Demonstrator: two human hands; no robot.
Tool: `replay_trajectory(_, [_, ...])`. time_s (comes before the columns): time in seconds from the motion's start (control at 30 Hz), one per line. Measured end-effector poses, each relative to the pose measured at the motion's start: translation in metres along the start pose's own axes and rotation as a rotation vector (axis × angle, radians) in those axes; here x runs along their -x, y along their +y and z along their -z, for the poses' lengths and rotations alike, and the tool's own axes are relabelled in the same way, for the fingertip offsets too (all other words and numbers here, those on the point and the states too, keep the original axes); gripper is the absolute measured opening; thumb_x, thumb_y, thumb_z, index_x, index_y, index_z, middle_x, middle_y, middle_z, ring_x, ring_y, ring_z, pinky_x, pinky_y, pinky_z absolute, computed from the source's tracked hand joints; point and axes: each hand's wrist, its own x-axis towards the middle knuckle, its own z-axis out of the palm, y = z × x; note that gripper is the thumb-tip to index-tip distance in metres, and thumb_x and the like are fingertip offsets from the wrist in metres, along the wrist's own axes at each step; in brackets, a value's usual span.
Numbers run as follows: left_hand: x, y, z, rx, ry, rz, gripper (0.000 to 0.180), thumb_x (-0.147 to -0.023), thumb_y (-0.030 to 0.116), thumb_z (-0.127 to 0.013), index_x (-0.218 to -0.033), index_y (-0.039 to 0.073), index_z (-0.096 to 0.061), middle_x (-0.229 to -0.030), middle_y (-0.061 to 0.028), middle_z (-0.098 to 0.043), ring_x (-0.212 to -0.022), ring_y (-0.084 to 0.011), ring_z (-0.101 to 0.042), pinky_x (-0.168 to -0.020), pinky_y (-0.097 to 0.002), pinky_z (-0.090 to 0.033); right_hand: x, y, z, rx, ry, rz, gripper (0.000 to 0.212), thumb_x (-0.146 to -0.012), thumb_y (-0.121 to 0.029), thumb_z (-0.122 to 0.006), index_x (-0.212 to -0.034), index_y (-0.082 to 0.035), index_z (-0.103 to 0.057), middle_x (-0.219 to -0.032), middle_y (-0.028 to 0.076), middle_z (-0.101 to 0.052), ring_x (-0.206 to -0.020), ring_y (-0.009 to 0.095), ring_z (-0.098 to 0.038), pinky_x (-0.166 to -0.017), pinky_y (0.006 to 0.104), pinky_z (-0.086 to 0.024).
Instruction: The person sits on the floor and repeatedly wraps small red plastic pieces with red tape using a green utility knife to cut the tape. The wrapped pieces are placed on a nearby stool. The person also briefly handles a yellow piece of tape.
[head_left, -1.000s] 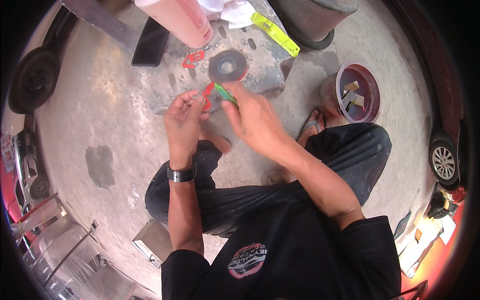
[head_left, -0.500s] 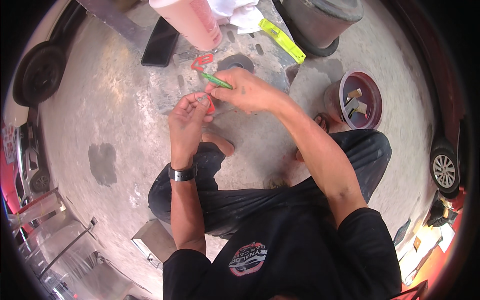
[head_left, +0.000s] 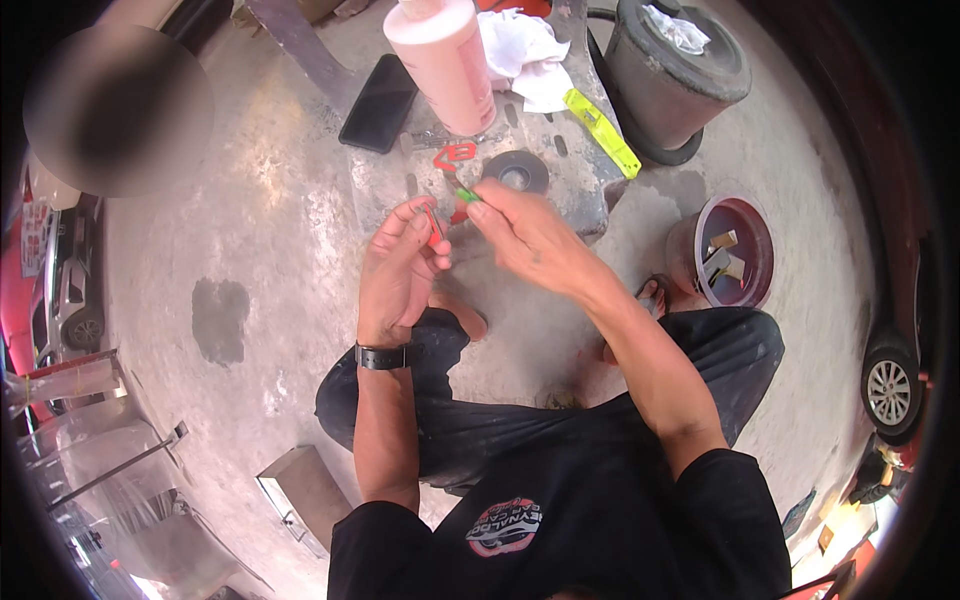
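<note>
My left hand (head_left: 393,265) pinches a small red piece (head_left: 435,225) with a dark strip along it, between thumb and fingers. My right hand (head_left: 520,225) is closed around a slim green tool (head_left: 467,194) with a dark tip pointing up and left; motion blurs it, and its exact kind is unclear. A gap separates the tool from the piece in my left hand. Beyond both hands, a flat red angular piece (head_left: 455,156) lies on the worn low bench (head_left: 385,180), beside a round black disc (head_left: 515,175). Another bit of red shows by my right fingers.
On the bench stand a pink bottle (head_left: 445,70), a black phone (head_left: 379,104), white cloth (head_left: 525,55) and a neon-yellow flat tool (head_left: 602,134). A grey bucket (head_left: 670,85) and a maroon bucket (head_left: 690,245) holding small blocks are at right. A box (head_left: 305,490) lies lower left.
My right hand has drawn away from my left, taking the green tool off the red piece. My left hand has turned slightly, still pinching it. The whole view has shifted.
</note>
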Motion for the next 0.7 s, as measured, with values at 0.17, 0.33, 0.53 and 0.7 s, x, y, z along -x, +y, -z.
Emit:
replay_trajectory(0.17, [0.006,0.005,-0.012,-0.036,-0.051,0.011,0.028,-0.104,0.013,-0.063,-0.127,0.0,-0.063,-0.095,-0.0053,-0.068,-0.078,-0.0119,-0.065,-0.065,-0.0249,-0.052,0.012,-0.013,0.009,0.018,0.097,0.049,0.02,-0.107,-0.018,-0.053,-0.107,0.0,-0.062,-0.079,0.01,-0.057,-0.068,0.017,-0.053,-0.065,0.0343,-0.046])
replay_trajectory(0.33, [0.007,0.005,-0.02,-0.079,-0.128,0.0,0.025,-0.103,0.013,-0.065,-0.124,0.0,-0.067,-0.091,-0.0034,-0.069,-0.076,-0.0091,-0.064,-0.063,-0.0234,-0.05,0.011,-0.023,0.012,-0.025,-0.025,0.11,0.02,-0.102,-0.02,-0.056,-0.099,-0.002,-0.064,-0.078,0.018,-0.06,-0.069,0.037,-0.058,-0.065,0.0428,-0.046])
replay_trajectory(0.53, [0.01,0.005,-0.023,-0.138,-0.14,-0.012,0.024,-0.103,0.013,-0.066,-0.123,0.0,-0.067,-0.092,-0.003,-0.07,-0.075,-0.0075,-0.064,-0.061,-0.0216,-0.05,0.012,-0.033,0.02,0.04,-0.064,0.088,0.022,-0.102,-0.022,-0.057,-0.096,-0.002,-0.065,-0.075,0.018,-0.058,-0.066,0.035,-0.054,-0.063,0.0423,-0.045])
replay_trajectory(0.7, [0.01,0.006,-0.032,-0.125,-0.087,-0.016,0.027,-0.102,0.013,-0.067,-0.125,-0.001,-0.066,-0.094,-0.0042,-0.071,-0.08,-0.0098,-0.068,-0.066,-0.0232,-0.054,0.016,-0.029,0.024,0.069,-0.079,0.08,0.022,-0.101,-0.021,-0.06,-0.094,-0.001,-0.065,-0.072,0.013,-0.057,-0.065,0.025,-0.053,-0.062,0.0386,-0.043])
